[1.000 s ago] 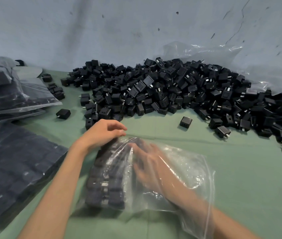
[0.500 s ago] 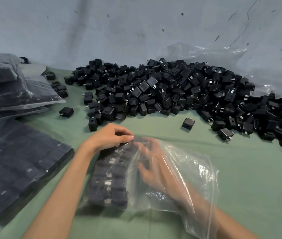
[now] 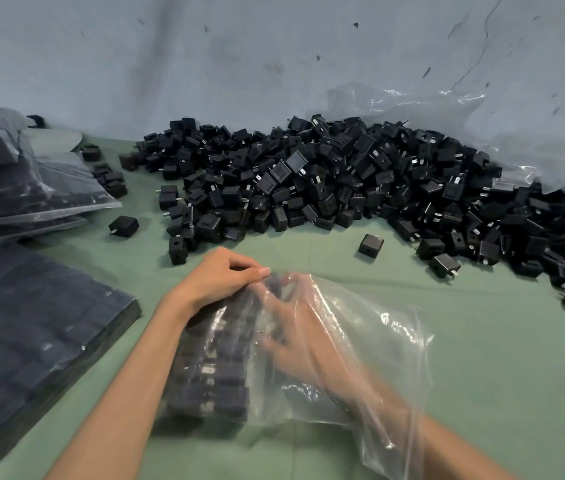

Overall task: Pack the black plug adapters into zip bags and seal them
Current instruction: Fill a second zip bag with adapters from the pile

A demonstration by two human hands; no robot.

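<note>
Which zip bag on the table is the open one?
The clear bag nearest the camera, with the right hand reaching inside it; the bags at left lie packed full.

Matt black plastic plug adapters (image 3: 308,174), metal prongs. Glossy, crinkled clear plastic zip bag (image 3: 388,327). Matt green cloth table cover (image 3: 499,375).

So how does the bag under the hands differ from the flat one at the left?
The bag under the hands holds adapters only along its left side, the rest loose and crumpled; the flat bag is filled across in rows. The right hand reaches inside the first and the left hand pinches its far edge; nobody touches the flat bag. Both are clear plastic.
</note>
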